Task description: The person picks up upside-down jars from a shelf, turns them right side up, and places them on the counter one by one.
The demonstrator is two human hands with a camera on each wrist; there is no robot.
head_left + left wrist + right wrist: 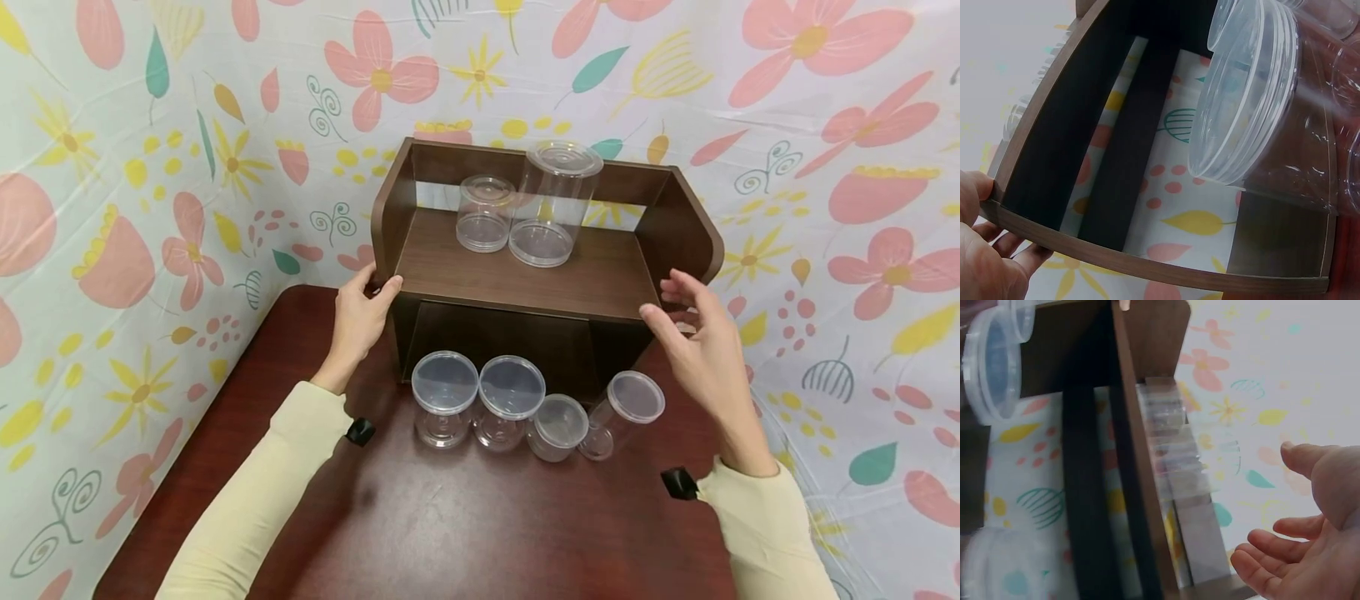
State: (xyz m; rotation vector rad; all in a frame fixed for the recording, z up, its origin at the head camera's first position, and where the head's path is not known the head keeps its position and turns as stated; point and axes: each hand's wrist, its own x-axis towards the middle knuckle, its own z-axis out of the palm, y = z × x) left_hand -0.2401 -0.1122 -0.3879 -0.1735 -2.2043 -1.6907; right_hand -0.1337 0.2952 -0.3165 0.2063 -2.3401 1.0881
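A dark brown two-tier wooden shelf (517, 287) stands on the table against the patterned cloth. My left hand (362, 315) grips its left side at the upper board, thumb at the front corner and fingers around the outer side panel. Beside the right side panel is my right hand (693, 346), fingers spread and loosely bent, holding nothing; the right wrist view shows it apart from the shelf. On the upper board stand a small clear jar (485, 215) and a taller clear jar (555, 208).
In front of the shelf, several lidded clear jars line the table (450, 533): two wide ones (446, 396) (510, 400), a short one (558, 425) and a slim one (626, 408) at the right. Patterned cloth (862, 250) hangs behind and at both sides.
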